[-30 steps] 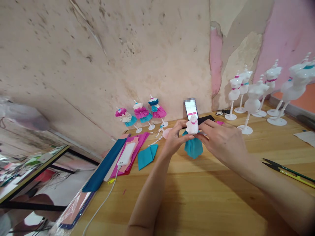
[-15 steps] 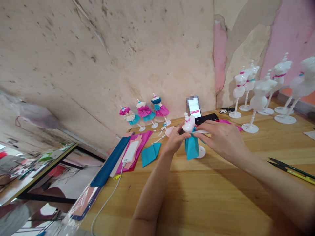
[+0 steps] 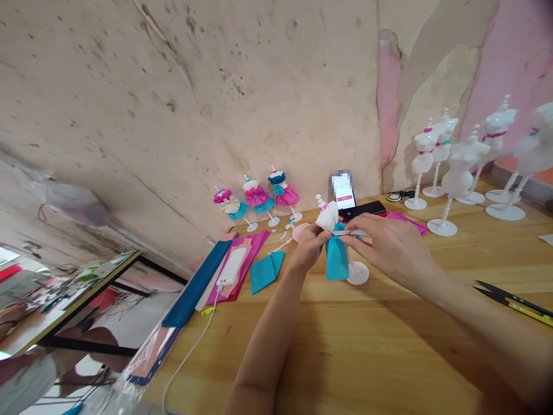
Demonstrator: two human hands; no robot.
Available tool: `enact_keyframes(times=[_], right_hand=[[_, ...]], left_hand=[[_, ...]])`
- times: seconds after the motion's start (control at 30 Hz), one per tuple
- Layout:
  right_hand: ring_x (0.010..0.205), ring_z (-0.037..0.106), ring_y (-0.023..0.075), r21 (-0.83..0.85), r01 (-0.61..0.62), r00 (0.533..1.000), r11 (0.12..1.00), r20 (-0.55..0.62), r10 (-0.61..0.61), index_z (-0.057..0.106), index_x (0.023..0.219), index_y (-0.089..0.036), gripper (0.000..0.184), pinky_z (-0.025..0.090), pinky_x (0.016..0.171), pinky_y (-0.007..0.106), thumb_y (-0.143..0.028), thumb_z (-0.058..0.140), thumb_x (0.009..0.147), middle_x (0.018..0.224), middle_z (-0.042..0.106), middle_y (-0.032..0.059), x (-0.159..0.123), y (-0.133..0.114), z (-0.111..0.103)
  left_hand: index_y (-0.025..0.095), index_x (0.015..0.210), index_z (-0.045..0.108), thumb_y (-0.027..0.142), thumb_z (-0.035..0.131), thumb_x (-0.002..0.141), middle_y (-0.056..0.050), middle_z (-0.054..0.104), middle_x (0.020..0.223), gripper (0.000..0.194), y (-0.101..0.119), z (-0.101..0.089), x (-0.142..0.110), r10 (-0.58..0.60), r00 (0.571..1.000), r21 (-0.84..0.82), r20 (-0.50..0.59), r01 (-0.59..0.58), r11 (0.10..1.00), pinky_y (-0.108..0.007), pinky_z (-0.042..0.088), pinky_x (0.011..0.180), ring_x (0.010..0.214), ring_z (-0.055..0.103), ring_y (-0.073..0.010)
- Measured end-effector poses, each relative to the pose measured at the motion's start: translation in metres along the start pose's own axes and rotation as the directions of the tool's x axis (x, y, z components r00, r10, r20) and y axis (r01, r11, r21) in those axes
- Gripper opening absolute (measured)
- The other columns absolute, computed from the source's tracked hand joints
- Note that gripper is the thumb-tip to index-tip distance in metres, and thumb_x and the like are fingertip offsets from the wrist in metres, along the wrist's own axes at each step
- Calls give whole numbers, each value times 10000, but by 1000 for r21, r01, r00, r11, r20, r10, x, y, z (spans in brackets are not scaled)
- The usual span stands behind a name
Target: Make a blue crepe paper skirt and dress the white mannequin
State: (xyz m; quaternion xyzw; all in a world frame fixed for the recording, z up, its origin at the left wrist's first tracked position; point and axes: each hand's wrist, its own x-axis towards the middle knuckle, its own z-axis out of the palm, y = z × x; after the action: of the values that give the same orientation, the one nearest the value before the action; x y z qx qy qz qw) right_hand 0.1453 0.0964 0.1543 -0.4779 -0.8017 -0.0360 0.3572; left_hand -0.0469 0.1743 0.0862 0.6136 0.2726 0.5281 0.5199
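Observation:
A small white dress-form mannequin leans to the left in front of me, its round base tilted off to the right. My left hand is closed around its waist, thumb pressing the top edge of a turquoise sheet that hangs down like a skirt. Between the fingertips of my right hand is a thin white strip, stretched across the mannequin's waist over the sheet's top. The left fingers behind the mannequin are partly hidden.
Several bare mannequins stand at right, with thread snips nearer me. Three dressed mannequins line the wall. A phone stands behind my hands. Folded coloured sheets, a white power bank and a turquoise piece lie left.
The mannequin has tilted further, its top to the left and its base to the right. The white strip now lies more visibly across the waist. Both hands keep their grip.

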Motion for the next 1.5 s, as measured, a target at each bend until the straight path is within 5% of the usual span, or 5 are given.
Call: enact_keyframes(times=[0.23, 0.67, 1.0, 1.17, 1.5], right_hand=[[662, 595, 172, -156, 4, 999, 988, -53, -12, 686, 899, -238, 352, 246, 561, 308, -400, 384, 981, 875, 709, 37, -3, 0, 1], [708, 590, 167, -270, 16, 1000, 963, 26, -9, 668, 1119, -284, 370, 268, 592, 318, -332, 315, 1016, 1013, 703, 16, -6, -10, -1], [656, 567, 167, -297, -15, 997, 955, 62, 35, 689, 1065, -293, 329, 220, 550, 307, -274, 372, 979, 917, 688, 23, -6, -10, -4], [663, 583, 151, -236, 18, 1000, 972, 3, -17, 692, 1062, -278, 321, 247, 554, 294, -303, 380, 989, 945, 700, 21, -6, -7, 1], [765, 619, 121, -68, 2, 1000, 998, 0, -2, 701, 1028, -291, 242, 306, 590, 266, -247, 477, 948, 1032, 706, -39, -3, -4, -8]], left_hand=[[189, 1069, 654, 502, 811, 585, -77, 669, 1080, 597, 5, -3, -3, -62, 997, 47, 44, 60, 997, -329, 467, 872, 1006, 608, -234], [171, 1083, 654, 573, 829, 532, -103, 694, 1031, 704, -12, 11, -9, -85, 996, -259, -6, 81, 962, -365, 500, 912, 1049, 631, -271], [179, 1058, 669, 553, 877, 421, -86, 703, 1031, 768, -23, 7, -10, -148, 986, -263, -78, 123, 957, -360, 476, 945, 1047, 627, -257], [176, 1040, 688, 565, 874, 415, -101, 696, 1062, 759, -18, -1, -10, -158, 987, -194, -4, 154, 969, -388, 458, 979, 1097, 604, -286], [224, 1188, 640, 625, 667, 723, -82, 635, 1237, 614, -17, -5, -10, -22, 990, 26, 137, 18, 1000, -414, 382, 1079, 1242, 516, -277]])
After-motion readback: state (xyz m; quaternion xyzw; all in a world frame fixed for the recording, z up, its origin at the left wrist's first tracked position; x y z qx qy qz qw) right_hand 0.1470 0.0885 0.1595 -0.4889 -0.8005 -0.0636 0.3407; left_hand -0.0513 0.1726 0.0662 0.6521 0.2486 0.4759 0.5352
